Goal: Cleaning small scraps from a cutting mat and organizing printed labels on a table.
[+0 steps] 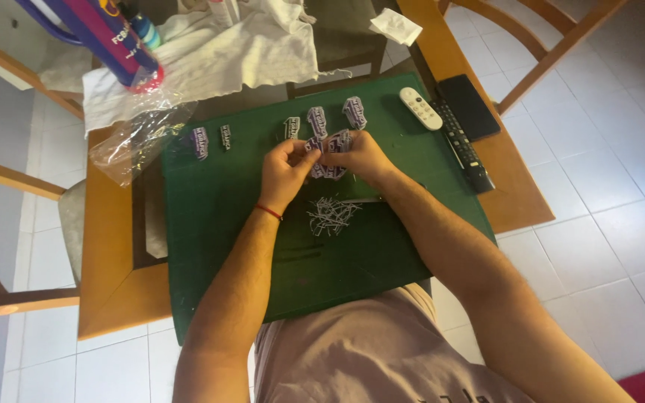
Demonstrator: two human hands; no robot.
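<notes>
Both of my hands meet over the middle of a green cutting mat (218, 224). My left hand (284, 170) and my right hand (360, 155) pinch the same small purple-and-white sticker (335, 142) between the fingertips. More purple-and-white cut-out stickers (317, 120) lie on the mat just beyond my hands, and two lie apart at the left (200, 142). A small heap of thin white paper trimmings (331, 215) sits on the mat below my hands. A red string is tied round my left wrist.
A white remote (420, 108) and a long black remote (463, 145) lie at the mat's right. A clear plastic bag (139, 138), white cloth (225, 52) and a striped bag (106, 37) are at the back left. Wooden chairs stand around on the tiled floor.
</notes>
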